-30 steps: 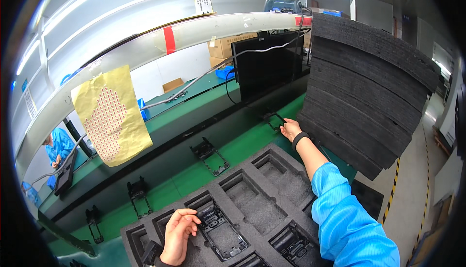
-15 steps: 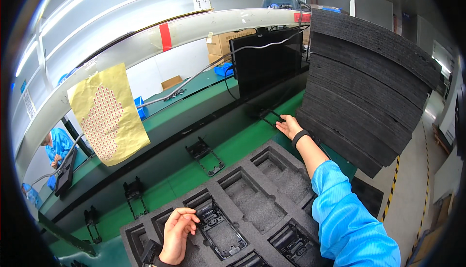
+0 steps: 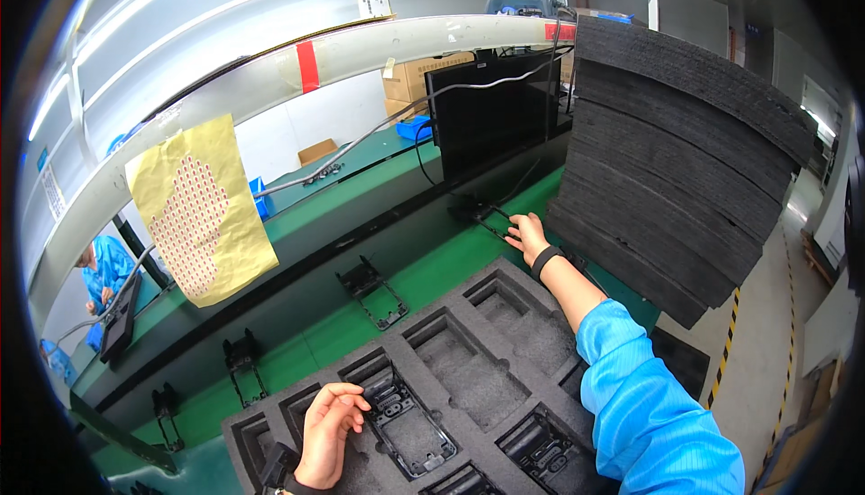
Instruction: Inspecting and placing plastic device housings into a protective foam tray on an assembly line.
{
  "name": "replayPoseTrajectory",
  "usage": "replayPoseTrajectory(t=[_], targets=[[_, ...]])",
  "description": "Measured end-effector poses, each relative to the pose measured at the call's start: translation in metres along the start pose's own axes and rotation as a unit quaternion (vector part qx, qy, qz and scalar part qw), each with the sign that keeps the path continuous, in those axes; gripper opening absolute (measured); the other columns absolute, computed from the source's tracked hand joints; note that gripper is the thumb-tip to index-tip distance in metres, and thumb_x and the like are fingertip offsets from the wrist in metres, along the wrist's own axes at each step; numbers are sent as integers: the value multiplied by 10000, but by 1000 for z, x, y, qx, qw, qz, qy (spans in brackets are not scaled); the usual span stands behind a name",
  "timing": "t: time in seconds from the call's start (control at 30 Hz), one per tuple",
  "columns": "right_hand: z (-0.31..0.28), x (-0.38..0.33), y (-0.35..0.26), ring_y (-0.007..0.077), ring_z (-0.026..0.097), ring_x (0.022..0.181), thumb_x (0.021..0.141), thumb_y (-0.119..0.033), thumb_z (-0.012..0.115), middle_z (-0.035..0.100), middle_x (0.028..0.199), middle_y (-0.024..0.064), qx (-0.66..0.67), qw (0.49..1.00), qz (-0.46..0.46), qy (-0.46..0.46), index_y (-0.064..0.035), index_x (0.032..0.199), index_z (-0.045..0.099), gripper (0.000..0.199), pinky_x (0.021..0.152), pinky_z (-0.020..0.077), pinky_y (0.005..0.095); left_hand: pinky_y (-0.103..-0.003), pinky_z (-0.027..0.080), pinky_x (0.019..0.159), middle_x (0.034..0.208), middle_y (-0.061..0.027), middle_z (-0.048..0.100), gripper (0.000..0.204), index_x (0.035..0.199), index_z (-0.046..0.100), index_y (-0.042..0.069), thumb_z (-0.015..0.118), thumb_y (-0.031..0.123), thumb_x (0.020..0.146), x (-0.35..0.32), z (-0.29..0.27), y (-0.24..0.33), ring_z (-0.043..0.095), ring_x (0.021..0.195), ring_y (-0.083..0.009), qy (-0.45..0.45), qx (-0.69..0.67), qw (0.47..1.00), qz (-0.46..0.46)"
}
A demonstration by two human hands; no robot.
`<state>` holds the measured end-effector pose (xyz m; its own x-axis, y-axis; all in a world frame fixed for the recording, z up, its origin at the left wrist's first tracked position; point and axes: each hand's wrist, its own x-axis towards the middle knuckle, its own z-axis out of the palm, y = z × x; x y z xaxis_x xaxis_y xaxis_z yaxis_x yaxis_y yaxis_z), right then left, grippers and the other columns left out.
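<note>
A dark foam tray (image 3: pixel 541 301) with several rectangular pockets lies on the green bench in front of me. My left hand (image 3: pixel 326 427) rests on the tray's near left, fingers curled beside a black plastic bracket (image 3: pixel 405 423) seated in a pocket. My right hand (image 3: pixel 527 234), with a black wristband and blue sleeve, reaches far across the bench. Its fingers touch another black bracket (image 3: pixel 482 216) lying on the green surface by the foot of a black monitor (image 3: pixel 491 112). Whether it grips that bracket is unclear.
A tall stack of dark foam trays (image 3: pixel 676 153) stands at the right. More black brackets (image 3: pixel 374 283) (image 3: pixel 241 360) lie along the green conveyor. A yellow sheet with red dots (image 3: pixel 203 207) hangs from the white rail. A person in blue (image 3: pixel 104 270) works far left.
My right hand has drawn back a little toward me along the bench by the monitor's foot. My left hand stays on the tray.
</note>
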<state>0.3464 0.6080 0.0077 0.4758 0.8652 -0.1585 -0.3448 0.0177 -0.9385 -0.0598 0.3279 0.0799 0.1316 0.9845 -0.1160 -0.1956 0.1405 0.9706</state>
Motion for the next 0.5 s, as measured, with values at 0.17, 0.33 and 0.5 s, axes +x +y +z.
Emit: replayPoseTrajectory(t=[0.17,0.33,0.5], targets=[[-14,19,7,161,621,877,881,-87,523,629,1083,106,-24,1000,12,16,-49,1280,477,404,726,530,324,-212,444,690,913,-48,651,173,1096,597,29,522,124,973,1,3,-1,551,747,-73,-12,5,1000,-1],[-4,9,7,102,589,677,911,-88,462,672,875,59,-10,998,-3,54,-83,1108,546,214,624,498,285,-212,447,693,914,-48,649,174,1094,597,28,521,133,977,-2,0,-2,555,752,-74,-8,12,1000,3],[0,7,7,121,587,631,892,-56,460,667,810,64,16,996,-13,81,-55,1020,592,184,540,477,268,-233,460,705,928,-71,633,202,1111,587,15,513,143,973,-9,5,1,572,773,-104,-12,22,999,38]])
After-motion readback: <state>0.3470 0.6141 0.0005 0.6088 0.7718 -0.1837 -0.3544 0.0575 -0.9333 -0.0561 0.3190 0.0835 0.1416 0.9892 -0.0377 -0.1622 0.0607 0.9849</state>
